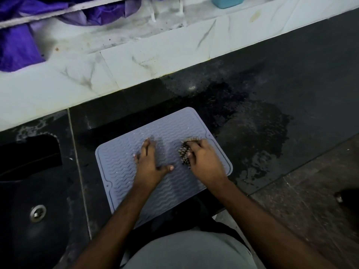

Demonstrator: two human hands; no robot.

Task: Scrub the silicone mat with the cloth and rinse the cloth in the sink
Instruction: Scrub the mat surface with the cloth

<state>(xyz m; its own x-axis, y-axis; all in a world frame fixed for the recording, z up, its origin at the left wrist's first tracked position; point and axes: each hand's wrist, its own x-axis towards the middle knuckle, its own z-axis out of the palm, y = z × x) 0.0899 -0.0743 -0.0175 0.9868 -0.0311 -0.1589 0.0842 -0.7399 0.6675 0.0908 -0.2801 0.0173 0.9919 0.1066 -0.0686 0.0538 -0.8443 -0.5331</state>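
A pale blue-grey silicone mat [124, 169] with a wavy ribbed surface lies on the dark counter, its near end hanging over the front edge. My left hand [150, 166] presses flat on the middle of the mat, fingers spread, holding nothing. My right hand [206, 162] rests on the mat's right side, fingers closed around a small dark patterned cloth [184, 153] that is bunched against the mat. The dark sink [25, 191] with its metal drain [37, 213] lies to the left of the mat.
A wet patch [256, 140] spreads over the black counter right of the mat. Behind runs a white marbled tile ledge [136, 61] with purple fabric [17, 47] at the far left and a teal container [227, 1] at the top. Brown floor tiles [314, 200] show at the right.
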